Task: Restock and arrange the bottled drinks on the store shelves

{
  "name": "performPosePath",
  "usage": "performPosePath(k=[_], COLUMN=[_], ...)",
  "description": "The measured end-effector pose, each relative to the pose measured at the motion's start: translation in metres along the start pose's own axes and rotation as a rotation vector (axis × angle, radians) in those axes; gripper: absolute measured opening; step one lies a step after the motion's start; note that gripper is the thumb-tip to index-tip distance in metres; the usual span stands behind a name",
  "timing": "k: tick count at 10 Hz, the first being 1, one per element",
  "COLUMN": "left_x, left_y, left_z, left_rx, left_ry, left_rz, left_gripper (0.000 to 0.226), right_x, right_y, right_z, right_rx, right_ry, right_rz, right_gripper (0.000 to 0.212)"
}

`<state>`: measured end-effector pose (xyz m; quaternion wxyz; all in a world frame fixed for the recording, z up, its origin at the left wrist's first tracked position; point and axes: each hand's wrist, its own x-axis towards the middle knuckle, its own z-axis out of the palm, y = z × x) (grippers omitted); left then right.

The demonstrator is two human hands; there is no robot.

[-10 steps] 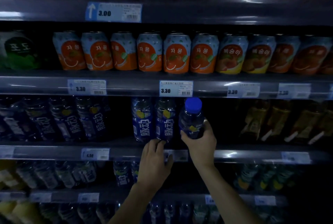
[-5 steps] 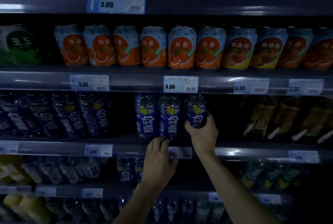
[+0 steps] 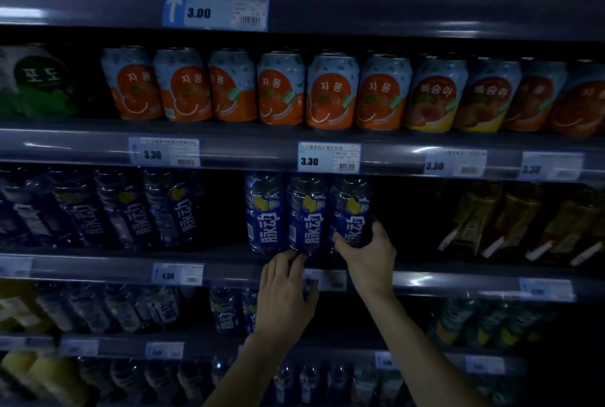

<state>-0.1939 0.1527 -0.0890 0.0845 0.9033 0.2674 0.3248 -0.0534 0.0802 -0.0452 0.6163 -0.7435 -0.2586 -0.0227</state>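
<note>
On third shelf (image 3: 98, 262), right hand (image 3: 368, 252) fingers gripping blue bottle (image 3: 350, 210), left hand (image 3: 284, 295) fingers loosely spread

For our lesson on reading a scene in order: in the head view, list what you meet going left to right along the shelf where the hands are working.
Group of dark blue bottles → dark gap → two standing blue bottles → third blue bottle in the right hand → dark gap → amber bottles.

Orange juice cans (image 3: 332, 92) above price tags (image 3: 328, 157) (3.30 each)
</note>
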Motion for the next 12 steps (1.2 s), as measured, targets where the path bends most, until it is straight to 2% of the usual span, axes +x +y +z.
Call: performPosePath(k=[4, 6, 7, 8, 10, 12], left_x=[0.001, 0.007, 0.012, 0.015, 0.023, 0.039], left_y=[0.001, 0.002, 0.002, 0.004, 0.016, 0.029], left_z=[-0.006, -0.012, -0.018, -0.026, -0.051, -0.090], left_rx=[-0.051, -0.190, -0.306, -0.383, -0.451, -0.507], left_ry=[-0.032, -0.089, -0.129, -0.151, -0.142, -0.103], left_rz=[-0.035, -0.140, -0.220, -0.280, -0.323, -0.264], left_gripper=[0.050, 0.045, 0.046, 0.047, 0.046, 0.054], right_x=[-0.003, -0.005, -0.008, -0.013, -0.024, -0.029], right_y=[-0.001, -0.002, -0.003, -0.007, -0.028, -0.061], right_z=[0.002, 0.000, -0.004, -0.010, -0.028, -0.048], right_rx=[-0.026, -0.032, -0.056, -0.089, -0.106, -0.094], right_ry=[-0.004, -0.016, -0.012, -0.002, -0.003, -0.009], right_rz=[0.004, 0.004, 0.033, 0.052, -0.063, -0.174], right_gripper=[0.046, 0.050, 0.072, 0.084, 0.063, 0.058])
